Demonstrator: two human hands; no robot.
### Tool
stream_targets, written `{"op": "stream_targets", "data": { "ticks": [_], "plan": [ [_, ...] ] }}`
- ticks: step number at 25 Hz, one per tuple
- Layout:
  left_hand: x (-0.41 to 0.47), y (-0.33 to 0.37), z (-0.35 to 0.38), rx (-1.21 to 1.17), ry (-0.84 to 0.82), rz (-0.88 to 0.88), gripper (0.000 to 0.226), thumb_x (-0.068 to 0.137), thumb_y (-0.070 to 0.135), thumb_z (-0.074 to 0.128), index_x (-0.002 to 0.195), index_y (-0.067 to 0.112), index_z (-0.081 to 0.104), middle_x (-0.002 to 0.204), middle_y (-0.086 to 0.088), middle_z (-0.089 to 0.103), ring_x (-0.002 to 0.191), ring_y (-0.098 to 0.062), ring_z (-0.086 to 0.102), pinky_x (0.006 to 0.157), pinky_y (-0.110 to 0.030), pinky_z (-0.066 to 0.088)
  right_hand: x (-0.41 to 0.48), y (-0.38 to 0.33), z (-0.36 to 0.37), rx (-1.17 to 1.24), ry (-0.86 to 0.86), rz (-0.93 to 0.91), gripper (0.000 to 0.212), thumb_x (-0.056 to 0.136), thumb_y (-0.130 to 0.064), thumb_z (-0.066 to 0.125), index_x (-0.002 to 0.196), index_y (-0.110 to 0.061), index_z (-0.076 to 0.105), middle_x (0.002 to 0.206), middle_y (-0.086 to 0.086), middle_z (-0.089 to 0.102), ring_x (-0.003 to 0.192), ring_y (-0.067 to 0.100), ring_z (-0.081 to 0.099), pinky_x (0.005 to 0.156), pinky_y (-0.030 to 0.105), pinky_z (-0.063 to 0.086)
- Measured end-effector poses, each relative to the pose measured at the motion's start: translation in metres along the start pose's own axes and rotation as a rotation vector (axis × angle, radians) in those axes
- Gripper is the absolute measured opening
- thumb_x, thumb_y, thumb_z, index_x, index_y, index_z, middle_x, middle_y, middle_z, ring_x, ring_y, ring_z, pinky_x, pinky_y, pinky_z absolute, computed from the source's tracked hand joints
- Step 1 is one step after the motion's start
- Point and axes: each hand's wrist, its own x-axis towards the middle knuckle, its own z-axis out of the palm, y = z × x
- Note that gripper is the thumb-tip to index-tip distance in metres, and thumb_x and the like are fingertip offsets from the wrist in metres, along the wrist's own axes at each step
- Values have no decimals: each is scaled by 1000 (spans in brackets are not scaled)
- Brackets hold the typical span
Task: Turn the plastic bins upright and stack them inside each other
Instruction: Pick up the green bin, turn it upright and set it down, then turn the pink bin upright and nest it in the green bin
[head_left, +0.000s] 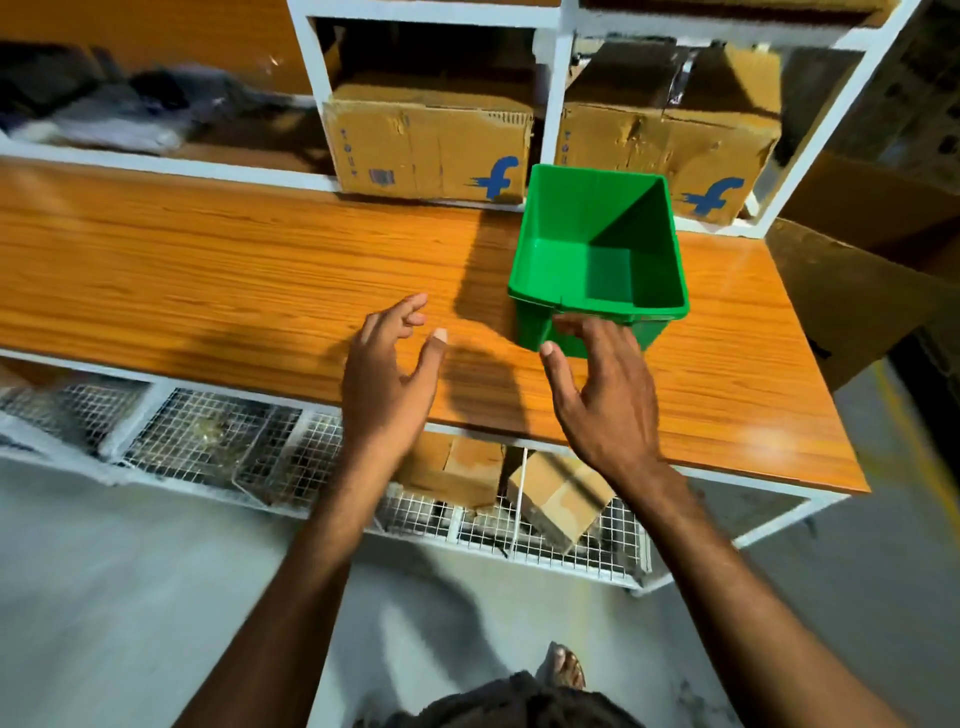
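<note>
One green plastic bin (597, 249) stands upright on the wooden table top (234, 270), its open mouth facing up and nothing inside it. My right hand (602, 384) is just in front of the bin with fingers spread; the fingertips touch or nearly touch its front wall under the rim, without a grip. My left hand (389, 374) hovers open over the table to the left of the bin, apart from it. No other bin is in view.
Two cardboard boxes (431, 145) (670, 150) sit in the white shelf frame right behind the bin. Wire mesh baskets (218, 441) and small cardboard boxes (561, 499) lie under the table. A big carton (857, 291) stands at the table's right end.
</note>
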Motion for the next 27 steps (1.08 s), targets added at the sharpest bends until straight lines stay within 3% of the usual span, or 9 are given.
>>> {"op": "stream_targets", "data": {
  "ticks": [4,7,13,18,24,27],
  "plan": [
    [-39,-38,-90,383,-9,211,55,98,40,56,149,20,49,149,-1,53,140,-22,46,114,-40,36,-39,-83,36,-58,-189,-112,43,104,-43,55,141,-22,55,134,0,63,123,22,53,99,40,45],
    [-59,-69,-163,530,10,241,63,98,41,56,154,19,41,160,-2,41,152,-24,31,120,-43,25,-60,-145,73,-37,-246,-178,49,105,-45,54,149,-24,49,143,-1,57,132,22,49,104,40,43],
    [-62,-132,-278,640,32,96,57,94,42,57,147,22,51,155,-3,46,145,-27,40,111,-55,37,-77,-264,154,131,-365,-177,53,103,-43,57,151,-25,46,144,1,57,131,21,47,105,39,42],
    [-47,-176,-348,645,183,7,61,94,39,61,151,22,47,157,-3,45,145,-25,40,114,-48,36,-65,-338,216,171,-456,-256,54,103,-43,56,153,-26,43,148,-1,54,134,16,44,103,30,35],
    [15,-219,-402,699,297,11,51,94,34,62,143,22,55,148,0,54,139,-21,47,109,-45,39,-18,-401,303,266,-450,-344,51,105,-46,53,152,-28,43,148,-4,53,136,13,44,106,34,38],
    [56,-241,-438,696,341,-74,45,98,41,57,140,25,57,143,4,60,134,-17,53,107,-41,42,19,-444,347,328,-460,-388,53,105,-47,53,152,-27,43,150,-4,51,136,13,43,105,32,40]
  ]
}}
